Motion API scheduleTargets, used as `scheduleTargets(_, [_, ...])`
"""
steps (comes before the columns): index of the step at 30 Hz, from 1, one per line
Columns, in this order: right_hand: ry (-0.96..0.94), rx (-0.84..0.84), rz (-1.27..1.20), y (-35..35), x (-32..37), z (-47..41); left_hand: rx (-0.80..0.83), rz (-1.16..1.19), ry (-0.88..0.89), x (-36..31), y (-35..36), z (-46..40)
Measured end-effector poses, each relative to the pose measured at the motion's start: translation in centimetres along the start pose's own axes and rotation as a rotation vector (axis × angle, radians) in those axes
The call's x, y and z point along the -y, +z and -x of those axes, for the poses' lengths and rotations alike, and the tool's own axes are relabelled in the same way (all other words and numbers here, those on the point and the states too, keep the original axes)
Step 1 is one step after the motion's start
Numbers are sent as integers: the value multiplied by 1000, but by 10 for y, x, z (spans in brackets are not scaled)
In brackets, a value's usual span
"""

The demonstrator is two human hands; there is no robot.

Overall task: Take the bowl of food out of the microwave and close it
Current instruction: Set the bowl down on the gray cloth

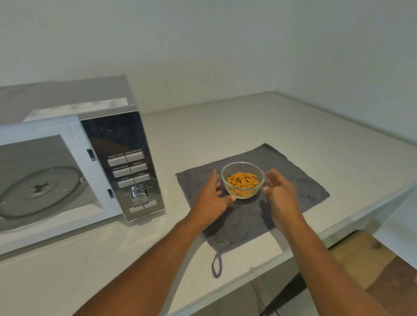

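A clear glass bowl [243,169] of orange pasta-like food stands on a grey cloth [294,175] on the white counter. My left hand [212,197] is just left of the bowl with fingers spread, its thumb tip at the bowl's base. On the bowl's right side is my right hand [278,192], fingers apart and a small gap from the glass. The silver microwave [123,136] sits at the left with its cavity open, showing a bare glass turntable [36,194]. Its door is out of frame.
The microwave's control panel [131,169] with buttons and a dial faces me. White walls meet in a corner behind the counter [227,125]. The counter edge runs diagonally at the right, with a wooden floor [376,270] and a dark leg below.
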State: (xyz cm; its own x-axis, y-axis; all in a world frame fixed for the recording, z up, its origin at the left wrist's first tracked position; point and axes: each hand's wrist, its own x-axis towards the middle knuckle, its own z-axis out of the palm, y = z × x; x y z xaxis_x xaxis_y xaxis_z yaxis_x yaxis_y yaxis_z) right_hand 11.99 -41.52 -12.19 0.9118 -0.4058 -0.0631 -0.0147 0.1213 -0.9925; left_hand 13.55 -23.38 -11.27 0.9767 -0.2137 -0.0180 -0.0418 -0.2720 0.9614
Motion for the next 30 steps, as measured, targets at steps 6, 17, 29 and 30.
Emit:
scheduleTargets(6, [-208, -208, 57, 16, 19, 68, -285, 98, 128, 4, -33, 70])
scheduleTargets(17, [-231, 239, -48, 119, 26, 195, -723, 220, 125, 15, -136, 216])
scheduleTargets(29, [-269, 536, 53, 204, 32, 356, -915, 174, 90, 42, -208, 377])
scheduleTargets(30, [-287, 558, 50, 208, 36, 369, -915, 169, 89, 46, -209, 387])
